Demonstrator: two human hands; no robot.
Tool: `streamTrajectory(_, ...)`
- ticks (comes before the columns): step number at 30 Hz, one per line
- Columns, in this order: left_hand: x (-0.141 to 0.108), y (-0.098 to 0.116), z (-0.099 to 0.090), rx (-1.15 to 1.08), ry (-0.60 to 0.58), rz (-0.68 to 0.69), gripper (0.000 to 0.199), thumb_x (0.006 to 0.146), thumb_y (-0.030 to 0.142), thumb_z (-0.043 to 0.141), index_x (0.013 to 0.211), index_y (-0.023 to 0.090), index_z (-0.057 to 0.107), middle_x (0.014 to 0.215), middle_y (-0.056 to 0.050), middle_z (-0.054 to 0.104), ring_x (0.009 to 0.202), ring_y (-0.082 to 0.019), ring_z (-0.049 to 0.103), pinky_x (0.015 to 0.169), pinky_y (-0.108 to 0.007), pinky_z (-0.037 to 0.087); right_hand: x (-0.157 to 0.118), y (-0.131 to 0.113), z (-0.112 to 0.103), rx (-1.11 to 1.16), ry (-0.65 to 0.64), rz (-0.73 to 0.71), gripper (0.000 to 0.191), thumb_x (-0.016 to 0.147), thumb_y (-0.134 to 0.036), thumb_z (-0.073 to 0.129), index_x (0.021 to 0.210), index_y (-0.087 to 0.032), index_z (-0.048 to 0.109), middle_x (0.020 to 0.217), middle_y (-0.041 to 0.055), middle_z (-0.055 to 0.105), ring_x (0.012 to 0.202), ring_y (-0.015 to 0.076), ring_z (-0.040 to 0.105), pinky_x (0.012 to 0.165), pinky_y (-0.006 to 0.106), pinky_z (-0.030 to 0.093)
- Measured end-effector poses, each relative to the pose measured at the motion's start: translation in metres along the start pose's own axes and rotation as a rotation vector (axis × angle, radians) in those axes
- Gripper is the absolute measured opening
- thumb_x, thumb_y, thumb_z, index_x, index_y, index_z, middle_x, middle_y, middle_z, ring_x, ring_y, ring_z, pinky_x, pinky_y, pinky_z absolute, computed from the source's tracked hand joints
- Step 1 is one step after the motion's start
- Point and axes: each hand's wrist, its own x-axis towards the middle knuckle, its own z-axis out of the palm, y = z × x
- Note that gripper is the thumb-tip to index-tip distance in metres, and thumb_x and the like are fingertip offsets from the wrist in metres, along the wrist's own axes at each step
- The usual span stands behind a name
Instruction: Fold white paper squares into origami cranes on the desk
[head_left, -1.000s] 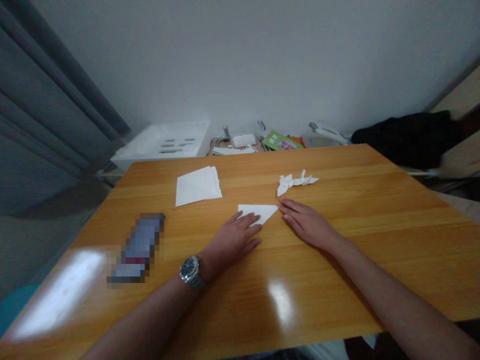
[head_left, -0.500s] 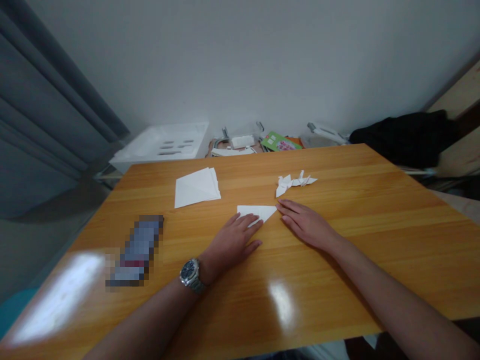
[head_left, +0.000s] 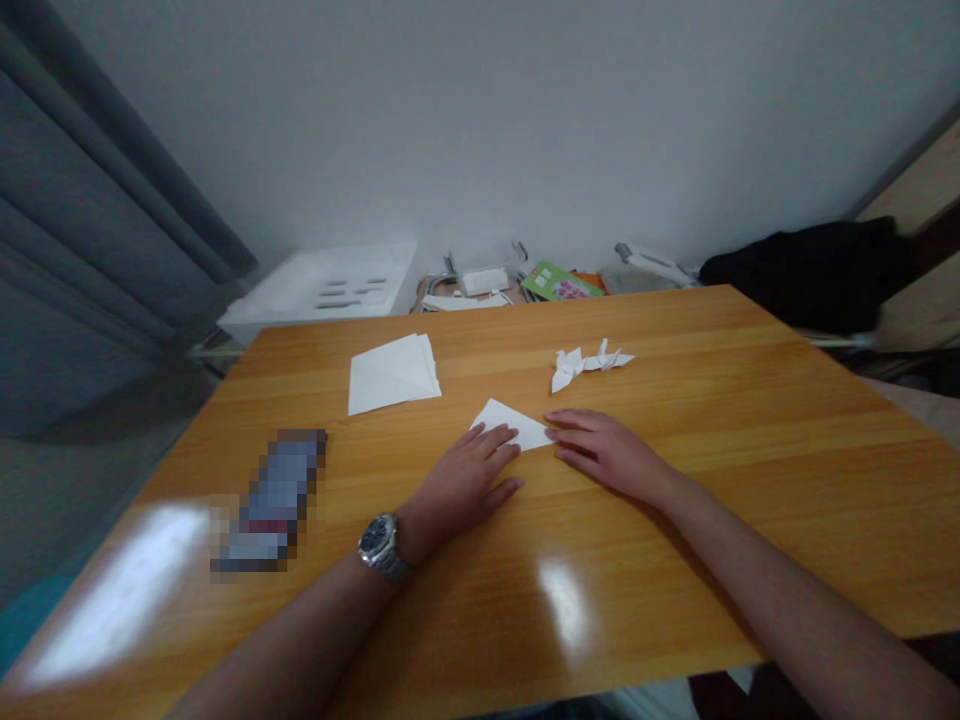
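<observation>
A white sheet of paper folded into a triangle (head_left: 529,432) lies flat on the wooden table (head_left: 652,580). Resting on its left part is my left hand (head_left: 476,470), palm down with the fingers spread; it covers the paper's lower left. My right hand (head_left: 604,450) lies at the paper's right corner, fingers stretched out and their tips touching that corner. Just beyond my right hand sit folded white paper cranes (head_left: 592,364), close together. A few loose white sheets (head_left: 394,375) are stacked to the far left of the triangle.
A phone, blurred out (head_left: 277,495), lies on the table's left side. Behind the table's back edge are a white plastic tray (head_left: 337,280), a green booklet (head_left: 559,282) and assorted items. Black cloth (head_left: 810,275) is heaped at the back right, and a grey curtain (head_left: 97,220) hangs at left.
The paper triangle has turned clockwise, its right corner swinging towards me and its top corner now pointing away. My right fingers have moved slightly nearer with that corner; my left hand stays on the paper.
</observation>
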Motion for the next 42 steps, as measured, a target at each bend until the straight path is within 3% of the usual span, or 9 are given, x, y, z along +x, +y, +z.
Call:
streamTrajectory(12,0.002,0.003,0.002,-0.015,0.094,-0.063,0.042,0.100,0.037,0.054,0.137,0.018,0.057,0.138,-0.011,0.061,0.126,-0.027,0.057,0.111,-0.044,0.045,0.004,-0.009,-0.001,0.032,0.005,-0.037,0.018,0.096,-0.019,0.062,0.105,-0.021,0.078,0.115,0.0092,0.075,0.104,0.0235,0.070,0.093,0.040,0.057)
streamTrajectory(28,0.003,0.001,0.001,-0.047,0.122,-0.068,0.034,0.100,0.031,0.053,0.130,0.019,0.063,0.131,-0.010,0.065,0.120,-0.025,0.061,0.107,-0.044,0.049,0.002,-0.013,-0.006,-0.054,-0.080,-0.062,0.021,0.099,-0.019,0.055,0.105,-0.021,0.075,0.109,0.0089,0.076,0.097,0.0229,0.072,0.089,0.038,0.060)
streamTrajectory(42,0.005,0.000,-0.001,-0.034,0.121,-0.086,0.027,0.100,0.033,0.056,0.122,0.020,0.064,0.123,-0.008,0.068,0.113,-0.025,0.063,0.102,-0.042,0.050,0.006,-0.022,-0.006,0.048,0.018,-0.023,0.021,0.101,-0.022,0.050,0.098,-0.020,0.071,0.096,0.0092,0.075,0.086,0.0205,0.071,0.079,0.033,0.058)
